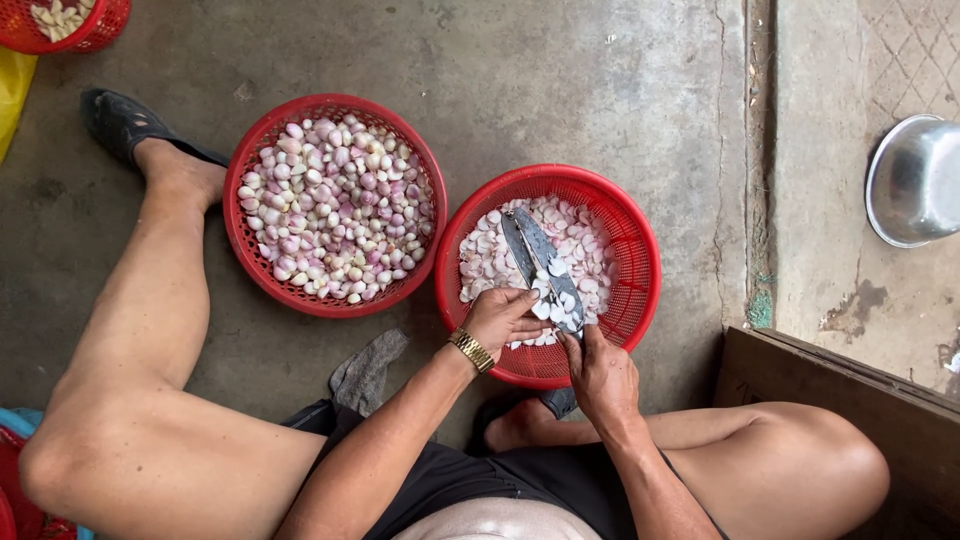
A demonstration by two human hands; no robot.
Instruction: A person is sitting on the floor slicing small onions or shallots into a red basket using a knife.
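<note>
Two long knife blades (540, 262) are held over a red basket of sliced shallots (630, 300), which stands on the concrete floor (560, 90) between the person's knees. The right hand (603, 377) is closed around the knife handles at the near rim of that basket, so its grip is shut on them. The left hand (502, 318), with a gold watch (471, 350) at the wrist, is curled just beside the blades; its fingertips are pinched on something small against the blade, though what is held cannot be told. A second red basket (258, 150), filled with whole peeled shallots (335, 210), stands to the left, just beside the first. A metal bowl (915, 180) lies at the floor's right edge, well apart. Another red basket (105, 22) is seen at the far left corner.
</note>
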